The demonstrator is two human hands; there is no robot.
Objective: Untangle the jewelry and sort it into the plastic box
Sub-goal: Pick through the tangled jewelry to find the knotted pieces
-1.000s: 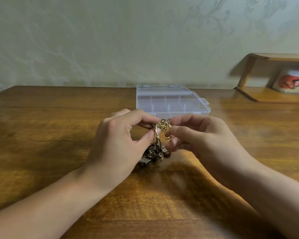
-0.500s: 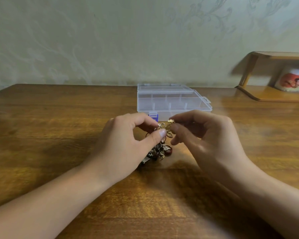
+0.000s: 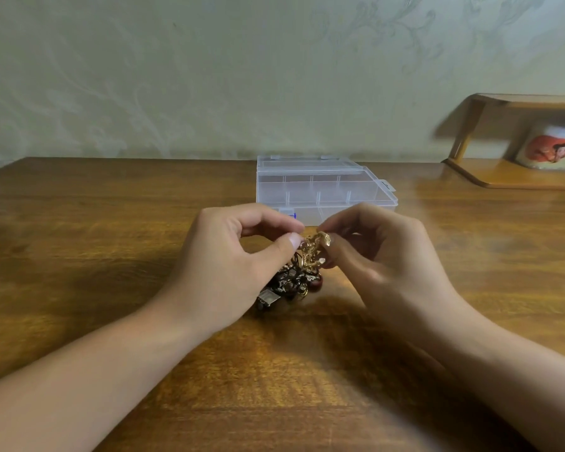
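While the left hand (image 3: 222,265) and right hand (image 3: 382,256) both pinch the shiny gold chain piece (image 3: 312,251), the dark jewelry clump (image 3: 289,283) hangs just below. Pull slowly and gently. The clear plastic box (image 3: 323,190) waits just behind.

Both bare forearms entering from 7 and 5 o'clock, converging at frame centre. Left hand (image 3: 222,265) lying back-up, fingers curling, thumb and forefinger tips pinching gold jewelry piece (image 3: 313,251) at its 9 o'clock side. Right hand (image 3: 382,262) mirroring, fingers curling, thumb and forefinger pinching same piece at its 3 o'clock side. Fingertips of both hands nearly meeting, wrists hanging low.
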